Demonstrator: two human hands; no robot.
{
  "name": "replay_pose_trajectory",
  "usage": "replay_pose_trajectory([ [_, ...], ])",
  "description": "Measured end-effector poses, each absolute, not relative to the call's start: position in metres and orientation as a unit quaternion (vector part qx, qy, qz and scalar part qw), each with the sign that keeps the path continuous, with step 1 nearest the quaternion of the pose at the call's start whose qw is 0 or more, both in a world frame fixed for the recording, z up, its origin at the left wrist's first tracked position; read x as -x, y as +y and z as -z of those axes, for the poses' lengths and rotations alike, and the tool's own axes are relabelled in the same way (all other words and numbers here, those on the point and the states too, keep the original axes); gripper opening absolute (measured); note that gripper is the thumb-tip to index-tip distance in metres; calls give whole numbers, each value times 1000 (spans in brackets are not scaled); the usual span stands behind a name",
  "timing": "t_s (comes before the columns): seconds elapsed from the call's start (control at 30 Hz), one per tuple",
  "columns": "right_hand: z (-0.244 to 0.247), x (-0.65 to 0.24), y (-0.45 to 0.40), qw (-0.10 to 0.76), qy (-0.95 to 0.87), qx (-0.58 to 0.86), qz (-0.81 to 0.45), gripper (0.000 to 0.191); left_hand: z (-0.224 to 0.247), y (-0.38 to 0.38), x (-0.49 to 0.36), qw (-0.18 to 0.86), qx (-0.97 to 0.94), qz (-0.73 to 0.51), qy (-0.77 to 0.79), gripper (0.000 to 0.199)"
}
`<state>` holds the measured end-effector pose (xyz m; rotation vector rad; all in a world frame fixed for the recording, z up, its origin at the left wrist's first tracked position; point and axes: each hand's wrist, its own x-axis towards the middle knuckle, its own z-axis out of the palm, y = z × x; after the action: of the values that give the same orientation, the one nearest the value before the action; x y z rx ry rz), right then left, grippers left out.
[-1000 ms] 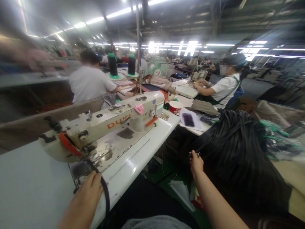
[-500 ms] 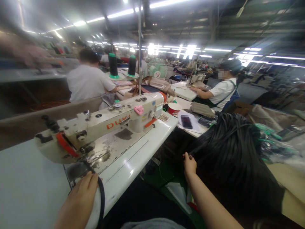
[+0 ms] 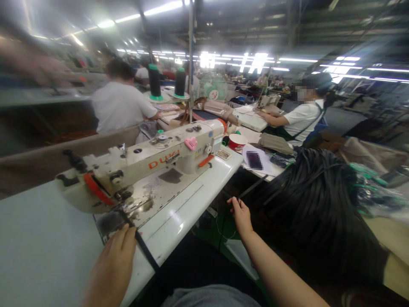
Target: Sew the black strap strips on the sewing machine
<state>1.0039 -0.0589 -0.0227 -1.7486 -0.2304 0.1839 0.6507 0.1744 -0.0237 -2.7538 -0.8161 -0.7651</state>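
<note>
Black strap [image 3: 147, 250] lies across the white table [image 3: 179, 219], one end under the needle end of the sewing machine [image 3: 200, 147], the other at the table's near edge. Head view, sole view. Left hand [image 3: 115, 258] palm down in front of the machine's needle end, fingers straight and together, fingertips at the strap's side. Right hand [image 3: 242, 216] off the table edge, to the right of the machine; thumb against curled fingers, apparently pinching a dark strip [image 3: 254, 186] that slants up toward a heap of black straps [image 3: 315, 200], farther right of the machine.

Containers: small tray [image 3: 223, 154] beside the machine's handwheel end, holding small items too tiny to name. Red-and-white tub [image 3: 237, 142] just beyond that end; contents unclear. Clear plastic bags [image 3: 372, 194] well right of the machine, past the heap, with green and black pieces inside. Brown cardboard box [image 3: 332, 140] behind the heap, contents hidden. Two black thread cones [image 3: 155, 83] stand behind the machine.
</note>
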Motion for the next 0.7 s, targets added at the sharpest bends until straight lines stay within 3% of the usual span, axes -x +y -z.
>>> replay_pose_trajectory([
  [0.13, -2, -965, -41, 620, -218, 748, -96, 44, 17, 168, -657, 109, 919, 248, -287, 34],
  [0.47, -34, -928, -23, 494, -567, 653, -89, 19, -8, 156, -670, 109, 912, 223, -328, 30],
  [0.7, -38, -912, -18, 397, -562, 690, -223, 41, -17, 155, -670, 61, 924, 187, -329, 33],
])
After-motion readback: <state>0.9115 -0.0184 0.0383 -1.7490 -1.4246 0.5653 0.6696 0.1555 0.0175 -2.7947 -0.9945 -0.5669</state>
